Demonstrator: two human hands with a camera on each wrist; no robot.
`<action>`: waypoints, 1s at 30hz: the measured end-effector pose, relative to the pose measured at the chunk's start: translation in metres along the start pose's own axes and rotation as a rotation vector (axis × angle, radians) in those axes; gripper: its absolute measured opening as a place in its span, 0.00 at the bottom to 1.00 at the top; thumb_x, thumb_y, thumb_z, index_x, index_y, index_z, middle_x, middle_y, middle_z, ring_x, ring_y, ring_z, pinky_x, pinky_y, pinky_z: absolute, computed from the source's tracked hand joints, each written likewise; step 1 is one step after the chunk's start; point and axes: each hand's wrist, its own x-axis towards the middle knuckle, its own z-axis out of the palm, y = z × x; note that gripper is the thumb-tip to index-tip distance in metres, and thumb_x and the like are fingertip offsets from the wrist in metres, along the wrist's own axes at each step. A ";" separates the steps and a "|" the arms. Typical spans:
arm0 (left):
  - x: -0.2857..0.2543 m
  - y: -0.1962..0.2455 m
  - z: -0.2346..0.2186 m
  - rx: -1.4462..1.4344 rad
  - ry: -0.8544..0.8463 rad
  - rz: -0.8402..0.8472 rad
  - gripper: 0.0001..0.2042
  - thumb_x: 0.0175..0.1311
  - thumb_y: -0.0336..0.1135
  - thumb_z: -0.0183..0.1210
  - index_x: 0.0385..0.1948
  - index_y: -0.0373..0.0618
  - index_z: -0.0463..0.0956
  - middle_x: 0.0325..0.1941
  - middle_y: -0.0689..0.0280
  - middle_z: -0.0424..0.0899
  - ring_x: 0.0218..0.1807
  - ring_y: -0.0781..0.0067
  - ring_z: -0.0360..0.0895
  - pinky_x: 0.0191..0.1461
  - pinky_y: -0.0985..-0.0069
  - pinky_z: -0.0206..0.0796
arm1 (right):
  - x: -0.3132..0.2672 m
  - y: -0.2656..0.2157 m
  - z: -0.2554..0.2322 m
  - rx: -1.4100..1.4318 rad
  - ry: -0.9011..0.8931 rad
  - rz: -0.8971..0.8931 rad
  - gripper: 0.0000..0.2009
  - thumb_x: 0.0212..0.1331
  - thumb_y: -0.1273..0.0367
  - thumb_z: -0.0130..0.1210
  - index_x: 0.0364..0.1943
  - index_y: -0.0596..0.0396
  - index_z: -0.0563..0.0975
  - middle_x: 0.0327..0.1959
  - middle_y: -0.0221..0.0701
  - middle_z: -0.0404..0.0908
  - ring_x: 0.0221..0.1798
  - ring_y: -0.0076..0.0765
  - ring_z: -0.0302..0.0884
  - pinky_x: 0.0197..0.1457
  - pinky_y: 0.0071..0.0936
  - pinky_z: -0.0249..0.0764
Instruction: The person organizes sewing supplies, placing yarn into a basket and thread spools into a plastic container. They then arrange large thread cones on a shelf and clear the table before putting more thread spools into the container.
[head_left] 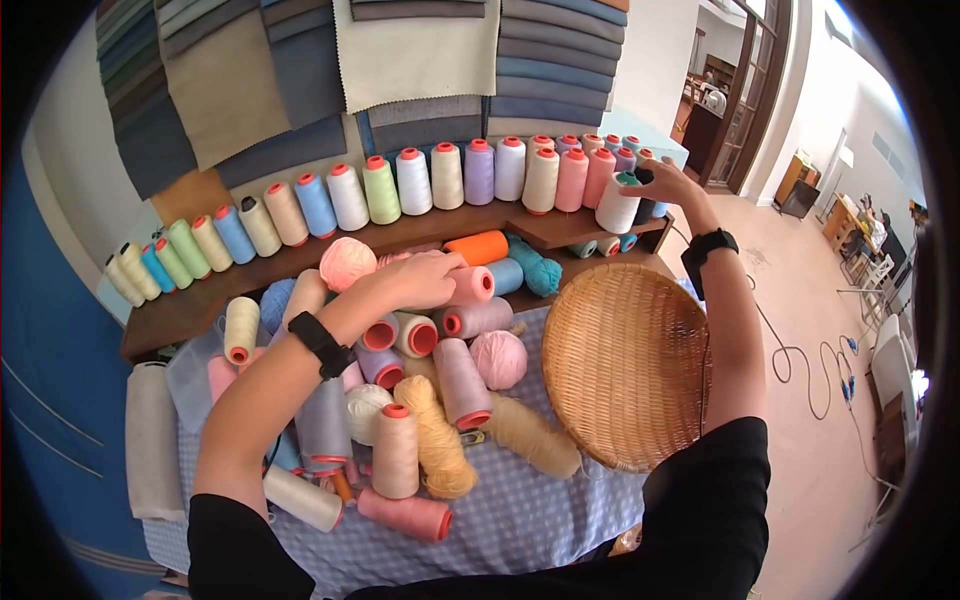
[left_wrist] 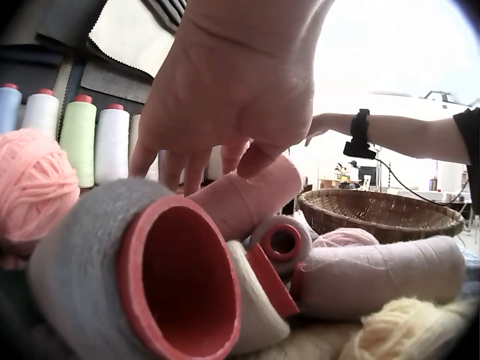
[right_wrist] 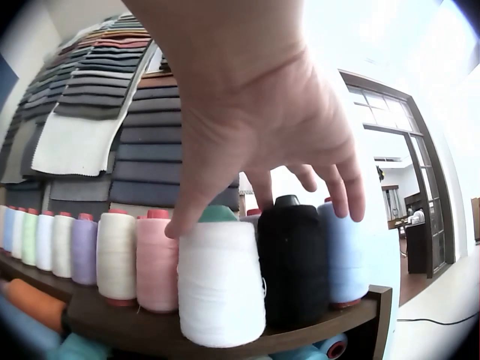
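My left hand [head_left: 415, 280] is over the pile and holds a pink thread cone [head_left: 474, 286] whose red end faces right. In the left wrist view its thumb [left_wrist: 259, 159] lies against that cone, and the other fingers reach behind it. At the right end of the shelf, my right hand [head_left: 672, 186] is spread around the top of a white thread cone [right_wrist: 221, 281] with a green tip. Its thumb is beside the green tip. The other fingers stretch over a black cone [right_wrist: 294, 262] and a light blue cone [right_wrist: 345, 255]. The white cone stands upright at the shelf's front edge.
A wooden shelf [head_left: 560, 232] carries a long row of upright thread cones. Below it, loose cones and yarn balls, including a peach ball [head_left: 348, 264], crowd a checked cloth [head_left: 520, 540]. A wicker basket [head_left: 625, 365] stands at right. Fabric swatches [head_left: 415, 60] hang behind.
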 end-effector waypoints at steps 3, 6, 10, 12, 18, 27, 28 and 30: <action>0.000 -0.009 0.013 -0.014 0.071 0.049 0.25 0.51 0.32 0.44 0.56 0.45 0.66 0.56 0.51 0.70 0.59 0.53 0.67 0.62 0.63 0.58 | -0.002 -0.005 -0.001 0.125 -0.079 -0.034 0.44 0.34 0.37 0.61 0.57 0.48 0.71 0.61 0.50 0.60 0.65 0.55 0.57 0.64 0.46 0.59; -0.005 -0.013 0.012 -0.023 0.072 0.119 0.26 0.52 0.33 0.47 0.57 0.43 0.65 0.59 0.49 0.67 0.60 0.52 0.65 0.64 0.63 0.56 | -0.009 -0.016 -0.004 0.106 -0.116 -0.046 0.43 0.34 0.38 0.61 0.56 0.49 0.71 0.60 0.49 0.61 0.64 0.54 0.58 0.64 0.42 0.60; -0.017 -0.004 0.001 -0.007 0.099 0.140 0.29 0.53 0.40 0.54 0.58 0.39 0.62 0.61 0.48 0.64 0.62 0.51 0.64 0.65 0.63 0.56 | -0.002 -0.009 0.009 0.051 -0.020 -0.129 0.38 0.35 0.41 0.63 0.50 0.53 0.76 0.56 0.50 0.65 0.62 0.53 0.60 0.62 0.37 0.61; -0.019 -0.005 0.000 -0.008 0.053 0.102 0.29 0.54 0.40 0.54 0.59 0.39 0.61 0.61 0.47 0.64 0.62 0.50 0.63 0.65 0.63 0.56 | -0.014 -0.015 0.003 0.057 0.030 -0.157 0.35 0.35 0.44 0.65 0.46 0.55 0.78 0.54 0.50 0.66 0.60 0.51 0.63 0.61 0.35 0.62; -0.044 0.024 -0.032 -0.139 0.136 0.118 0.37 0.53 0.45 0.61 0.63 0.39 0.53 0.61 0.46 0.64 0.57 0.55 0.70 0.59 0.69 0.63 | -0.046 -0.066 -0.034 0.116 0.121 -0.407 0.35 0.40 0.43 0.61 0.46 0.57 0.78 0.48 0.48 0.71 0.50 0.50 0.70 0.53 0.38 0.67; -0.107 0.062 -0.034 -0.453 0.294 0.135 0.41 0.41 0.51 0.67 0.55 0.35 0.59 0.47 0.51 0.76 0.48 0.62 0.76 0.51 0.73 0.68 | -0.176 -0.221 -0.080 0.371 -0.436 -0.728 0.34 0.52 0.44 0.54 0.53 0.59 0.70 0.50 0.42 0.69 0.56 0.40 0.65 0.59 0.32 0.62; -0.121 0.057 -0.037 -0.440 0.294 0.100 0.41 0.41 0.51 0.67 0.55 0.35 0.59 0.46 0.51 0.76 0.47 0.63 0.77 0.50 0.72 0.69 | -0.178 -0.223 -0.078 0.448 -0.573 -0.754 0.34 0.52 0.43 0.53 0.52 0.59 0.70 0.48 0.41 0.69 0.55 0.39 0.66 0.58 0.32 0.62; -0.140 0.043 -0.044 -0.497 0.301 -0.052 0.40 0.42 0.52 0.66 0.56 0.36 0.59 0.46 0.51 0.76 0.46 0.62 0.77 0.48 0.71 0.70 | -0.173 -0.228 -0.064 0.619 -0.689 -0.788 0.29 0.54 0.46 0.54 0.52 0.53 0.70 0.38 0.33 0.73 0.41 0.31 0.74 0.45 0.25 0.70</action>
